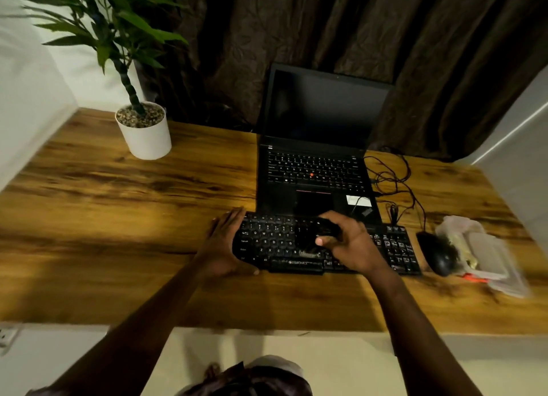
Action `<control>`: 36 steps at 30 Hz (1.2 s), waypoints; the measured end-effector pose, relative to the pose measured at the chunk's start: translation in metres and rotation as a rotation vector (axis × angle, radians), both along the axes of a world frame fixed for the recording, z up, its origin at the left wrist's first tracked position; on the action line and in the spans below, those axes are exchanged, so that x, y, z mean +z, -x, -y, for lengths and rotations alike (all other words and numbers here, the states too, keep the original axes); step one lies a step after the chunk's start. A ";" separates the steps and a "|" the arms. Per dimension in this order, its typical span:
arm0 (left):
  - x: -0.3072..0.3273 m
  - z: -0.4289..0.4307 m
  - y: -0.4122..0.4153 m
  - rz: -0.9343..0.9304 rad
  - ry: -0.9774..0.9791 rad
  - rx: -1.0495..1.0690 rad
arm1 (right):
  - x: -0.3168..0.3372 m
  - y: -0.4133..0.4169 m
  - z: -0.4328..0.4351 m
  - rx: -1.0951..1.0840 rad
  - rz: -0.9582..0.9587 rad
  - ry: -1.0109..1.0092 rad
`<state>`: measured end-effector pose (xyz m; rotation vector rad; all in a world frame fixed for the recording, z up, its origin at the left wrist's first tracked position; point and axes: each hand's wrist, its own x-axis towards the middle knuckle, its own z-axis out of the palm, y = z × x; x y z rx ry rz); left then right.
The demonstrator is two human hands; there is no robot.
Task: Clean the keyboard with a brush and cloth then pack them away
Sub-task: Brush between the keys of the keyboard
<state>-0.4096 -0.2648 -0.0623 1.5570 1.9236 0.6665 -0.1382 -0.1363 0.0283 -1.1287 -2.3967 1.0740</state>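
Right hand (353, 244) curls its fingers round a dark, blurred brush (308, 238) over the middle keys of a black Zebronics keyboard (267, 246), while the left hand (225, 241) lies straight-fingered against its left end. The keyboard sits on the wooden surface (118, 217) just in front of an open laptop (317, 170), long axis left to right, spacebar nearest. Hard strokes could shove it right into the mouse (439, 256) or pop a keycap.

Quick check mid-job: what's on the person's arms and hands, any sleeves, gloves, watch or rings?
The left arm and right arm are bare to the frame's edge, no sleeves. The left hand and right hand wear no gloves; no watch, bracelet or ring shows, though the picture is dim and blurred.
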 end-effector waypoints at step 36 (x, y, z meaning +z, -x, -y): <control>-0.005 0.000 0.001 0.030 0.080 0.100 | 0.007 -0.082 -0.024 -0.126 0.058 0.023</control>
